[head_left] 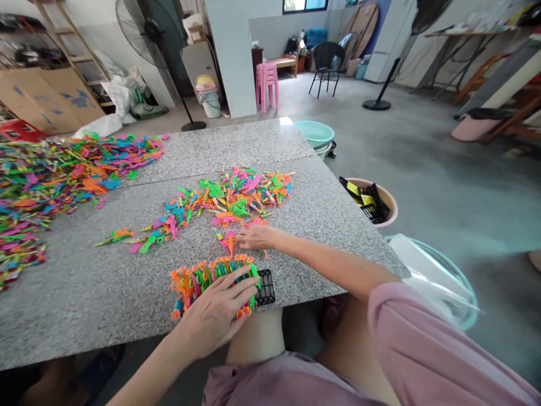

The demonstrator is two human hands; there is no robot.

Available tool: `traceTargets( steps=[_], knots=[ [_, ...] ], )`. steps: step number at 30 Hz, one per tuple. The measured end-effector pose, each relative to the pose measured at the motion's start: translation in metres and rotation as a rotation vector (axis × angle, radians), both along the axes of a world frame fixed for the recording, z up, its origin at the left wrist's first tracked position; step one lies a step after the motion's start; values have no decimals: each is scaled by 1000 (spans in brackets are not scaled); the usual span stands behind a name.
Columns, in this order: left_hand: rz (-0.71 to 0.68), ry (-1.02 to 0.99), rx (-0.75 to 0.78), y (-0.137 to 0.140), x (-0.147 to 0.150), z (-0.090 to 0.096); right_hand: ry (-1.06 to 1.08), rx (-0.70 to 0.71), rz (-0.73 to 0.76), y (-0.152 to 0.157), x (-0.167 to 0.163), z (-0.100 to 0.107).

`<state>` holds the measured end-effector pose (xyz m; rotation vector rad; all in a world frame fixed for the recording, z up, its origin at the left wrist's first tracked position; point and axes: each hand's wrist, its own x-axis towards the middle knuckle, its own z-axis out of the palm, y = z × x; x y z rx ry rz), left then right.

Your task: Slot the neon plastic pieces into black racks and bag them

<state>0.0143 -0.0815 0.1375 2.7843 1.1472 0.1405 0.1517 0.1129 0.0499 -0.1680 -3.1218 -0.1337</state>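
Note:
My left hand [220, 304] lies over a row of small plastic toys [198, 282] in orange, green, blue and pink, its fingers stretched out and apart across their tops. The toys stand packed upright in a black plastic grid rack [265, 287], whose bare cells show at the right end. Beyond the row, my right hand [255, 237] has its fingers closed at a pink and orange plastic toy [229, 242]. That hand partly hides the toy. A loose pile of similar bright toys [240, 194] lies just past the right hand on the grey speckled table [321, 225].
A much larger heap of toys [76, 175] covers the table's left side. Off the right edge stand a pale tub [391, 208] with black racks and a turquoise basin [315, 134]. A clear plastic sheet [426, 270] is lower right. A fan [147, 34] stands behind.

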Motion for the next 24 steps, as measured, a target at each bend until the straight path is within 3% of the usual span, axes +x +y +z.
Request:
traceTargets(
  steps=[3,6,8,12,15,18,20,22,24],
  knots=[
    [0,-2,3,1,0,-1,-16,-98,25,3,14,11],
    [12,-28,7,0,1,-2,33,-281,-81,2,37,21],
    [16,-47,13,0,2,-2,128,-406,-233,1,60,26],
    [30,-48,31,-1,3,-4,345,-571,-690,-17,110,28],
    [49,-53,54,-1,4,-8,457,-776,-962,-63,125,11],
    [78,-80,72,1,5,-11,646,-1228,-1005,-129,107,-16],
    [82,-84,72,3,5,-11,776,-1374,-1060,-164,86,-31],
    [77,-83,68,4,5,-11,800,-1346,-1112,-184,66,-38],
    [69,-79,63,5,5,-10,729,-1175,-1115,-187,56,-38]
  ],
)
